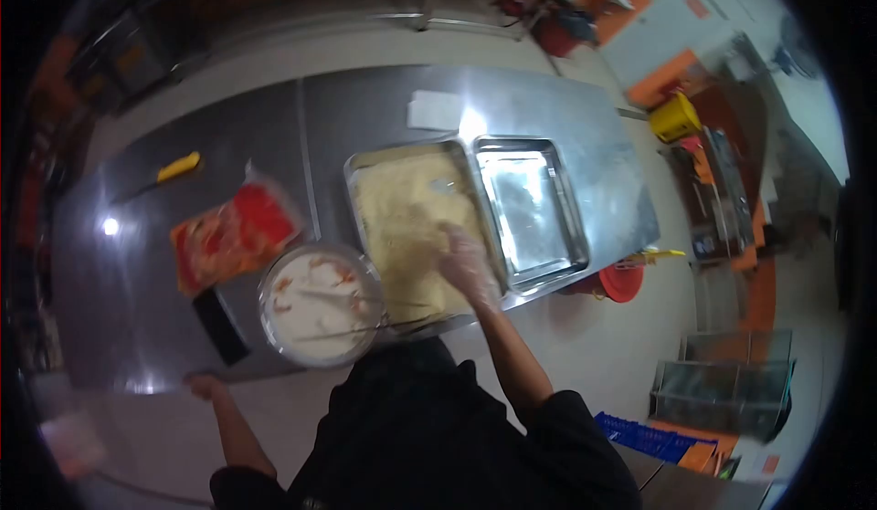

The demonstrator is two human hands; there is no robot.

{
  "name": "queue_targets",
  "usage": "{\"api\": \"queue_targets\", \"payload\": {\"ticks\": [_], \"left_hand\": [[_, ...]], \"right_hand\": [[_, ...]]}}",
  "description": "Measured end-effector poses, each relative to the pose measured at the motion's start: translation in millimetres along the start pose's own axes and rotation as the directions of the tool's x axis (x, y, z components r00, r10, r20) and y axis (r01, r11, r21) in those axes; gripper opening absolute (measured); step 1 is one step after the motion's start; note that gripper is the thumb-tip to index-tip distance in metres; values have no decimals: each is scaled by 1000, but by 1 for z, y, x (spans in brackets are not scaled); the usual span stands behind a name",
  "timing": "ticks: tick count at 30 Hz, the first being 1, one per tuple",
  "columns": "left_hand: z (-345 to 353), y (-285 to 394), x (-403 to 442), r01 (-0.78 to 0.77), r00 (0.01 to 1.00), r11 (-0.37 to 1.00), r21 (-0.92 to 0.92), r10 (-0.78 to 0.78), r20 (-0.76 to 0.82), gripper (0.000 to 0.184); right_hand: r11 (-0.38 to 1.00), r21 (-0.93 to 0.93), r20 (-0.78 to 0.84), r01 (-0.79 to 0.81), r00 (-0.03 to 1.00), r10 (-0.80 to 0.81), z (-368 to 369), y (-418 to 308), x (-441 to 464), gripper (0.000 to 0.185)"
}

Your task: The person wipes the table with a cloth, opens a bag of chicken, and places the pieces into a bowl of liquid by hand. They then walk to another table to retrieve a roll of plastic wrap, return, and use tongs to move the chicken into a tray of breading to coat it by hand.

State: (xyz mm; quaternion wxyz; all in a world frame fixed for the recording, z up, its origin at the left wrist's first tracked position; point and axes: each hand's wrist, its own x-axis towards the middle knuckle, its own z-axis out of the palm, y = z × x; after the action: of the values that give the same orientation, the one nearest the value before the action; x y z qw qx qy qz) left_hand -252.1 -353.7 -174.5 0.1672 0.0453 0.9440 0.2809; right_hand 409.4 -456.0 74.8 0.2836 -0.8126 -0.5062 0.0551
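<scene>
My right hand (pixel 468 268), in a clear glove, is over a metal tray (pixel 353 190) filled with pale yellow crumbs (pixel 402 190); its fingers are blurred, and whether they hold anything cannot be made out. My left hand (pixel 206 387) rests near the front edge of the metal table, its fingers small and blurred. Left of the crumb tray stands a round bowl (pixel 267 327) of white batter with orange-brown pieces and a thin utensil across it. An empty metal tray (pixel 571 209) sits right of the crumbs.
A plastic bag of red and orange food (pixel 233 231) lies behind the bowl, with a black flat object (pixel 220 325) beside it. Farther left is a yellow-handled knife (pixel 178 168). A white item (pixel 435 110) lies behind the trays. A red bucket (pixel 622 283) stands beyond the table's right edge.
</scene>
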Motion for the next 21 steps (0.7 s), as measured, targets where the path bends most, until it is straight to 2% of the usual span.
{"api": "queue_targets", "payload": {"ticks": [1,2,3,4,5,6,7,9,10,12,13,15,16,17,18,19,20,21], "left_hand": [[-35,27,-65,22,1000,995,-102,-23,-10,69],[-47,42,-102,44,999,977,-211,-45,-2,75],[-48,43,-102,55,998,977,-206,-60,-17,75],[-48,41,-100,45,999,973,-227,-50,-18,77],[-47,40,-100,34,999,968,-251,-39,-15,80],[-50,43,-104,31,999,973,-228,-34,-10,80],[-52,44,-106,34,999,974,-226,-38,-14,80],[-52,46,-110,24,999,972,-233,-29,-17,80],[-52,49,-112,26,999,972,-234,-31,-15,80],[-55,50,-115,54,997,965,-255,-65,-33,80],[-55,51,-116,63,997,964,-260,-74,-35,80],[-57,53,-116,67,997,970,-236,-75,-26,79],[-57,52,-116,72,996,970,-234,-81,-27,79],[-57,51,-117,46,998,973,-227,-52,-20,79],[-57,50,-116,19,1000,975,-221,-22,-13,78],[-56,49,-114,24,999,975,-221,-29,-16,78],[-55,48,-114,16,1000,971,-239,-19,-9,77],[-54,46,-110,7,1000,966,-257,-8,-2,77]], "right_hand": [[986,-165,-76,17,997,-30,-5,5,-15,41],[984,-176,-83,-30,996,16,-4,15,-31,47],[985,-173,-64,-18,998,7,-6,7,-37,47],[957,-242,153,-159,968,199,-14,-5,-42,57],[900,-341,338,-272,858,388,-19,-11,-47,67],[927,-318,202,-202,940,274,-4,-4,-60,62],[927,-318,208,-198,940,272,5,4,-60,62],[937,-229,198,-262,930,309,22,21,-56,49],[937,-230,197,-261,931,307,27,33,-55,49],[935,16,186,-353,920,345,23,45,-46,35],[939,14,188,-344,923,336,20,42,-39,35],[926,213,175,-312,944,278,5,25,-17,24],[848,227,296,-479,864,408,-16,-7,2,23],[850,222,300,-477,863,406,-16,-8,12,23],[956,91,117,-280,956,269,-16,-11,20,28],[993,-76,-44,-86,996,83,-14,-14,29,33],[994,-75,-38,-78,996,75,-13,-17,40,33],[990,-120,36,-68,997,73,-13,-26,52,43]]}}
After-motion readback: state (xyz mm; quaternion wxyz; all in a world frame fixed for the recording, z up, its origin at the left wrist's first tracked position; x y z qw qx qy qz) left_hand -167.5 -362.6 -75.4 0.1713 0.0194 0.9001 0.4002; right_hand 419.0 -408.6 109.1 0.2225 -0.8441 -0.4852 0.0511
